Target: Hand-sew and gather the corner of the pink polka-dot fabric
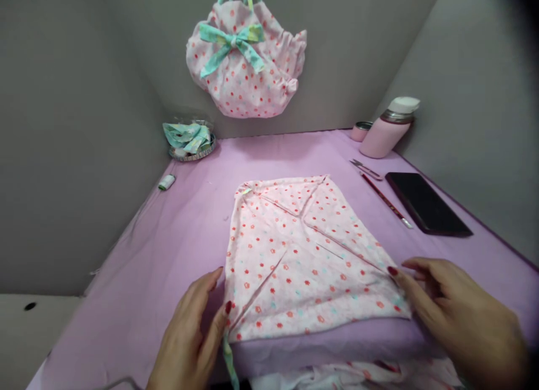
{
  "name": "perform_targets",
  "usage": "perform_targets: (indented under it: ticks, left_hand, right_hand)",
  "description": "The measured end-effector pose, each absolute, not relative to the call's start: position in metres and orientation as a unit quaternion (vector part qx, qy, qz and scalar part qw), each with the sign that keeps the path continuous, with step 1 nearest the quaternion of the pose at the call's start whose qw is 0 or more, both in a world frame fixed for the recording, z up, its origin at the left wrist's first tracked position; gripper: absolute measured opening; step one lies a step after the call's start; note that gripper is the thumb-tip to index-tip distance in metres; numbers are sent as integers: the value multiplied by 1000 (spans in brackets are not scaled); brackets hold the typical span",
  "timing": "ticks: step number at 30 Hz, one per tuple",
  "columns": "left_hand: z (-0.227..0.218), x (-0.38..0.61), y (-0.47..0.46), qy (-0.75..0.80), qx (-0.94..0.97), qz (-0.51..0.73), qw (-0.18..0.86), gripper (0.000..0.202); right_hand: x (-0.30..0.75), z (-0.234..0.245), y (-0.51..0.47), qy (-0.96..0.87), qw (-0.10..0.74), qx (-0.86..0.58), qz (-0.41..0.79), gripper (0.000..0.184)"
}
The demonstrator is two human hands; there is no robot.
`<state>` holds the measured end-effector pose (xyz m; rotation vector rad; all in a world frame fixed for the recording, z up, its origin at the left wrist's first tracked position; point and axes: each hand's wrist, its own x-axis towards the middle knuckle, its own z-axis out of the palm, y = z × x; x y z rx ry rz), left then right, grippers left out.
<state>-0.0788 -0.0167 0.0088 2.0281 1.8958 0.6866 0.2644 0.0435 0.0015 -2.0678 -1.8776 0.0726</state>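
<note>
A folded piece of pink dotted fabric (303, 261) is laid flat on the purple tabletop (168, 238), close to its front edge. It is judged to be light, thin and limp. Creases and overlapping folds are seen across it, so it would likely sag and come unfolded if lifted by one point. The left hand (189, 339) is set at the near left corner, its grip apart, with the thumb touching the edge. The right hand (458, 317) is placed at the near right corner with a fingertip on the cloth. Whether that grip is closed on the corner cannot be told through the blur. Both near corners are best pinched through all layers, with little force.
</note>
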Motion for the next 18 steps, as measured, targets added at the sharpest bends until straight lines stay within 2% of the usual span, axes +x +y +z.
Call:
perform_targets:
  ticks: [2,5,8,10,13,18]
  left_hand:
    - [7,-77,-15,611,755,229,70,40]
    - [-8,-73,-14,503,853,142,9,52]
    - [-32,-76,-14,469,875,120,-11,68]
    - [-41,-81,-13,487,861,149,13,68]
    - [-33,-86,-14,518,838,164,46,63]
    - [6,-82,-16,535,817,172,128,38]
  right_hand:
    - [254,8,46,-689,231,-687,12,33]
    - [237,12,51,-737,275,-614,71,22]
    - [223,14,58,-755,276,-581,126,18]
    - [217,14,63,-766,258,-571,142,19]
    - [212,9,70,-786,213,-568,121,16]
    - [208,-10,83,-792,154,-588,55,16]
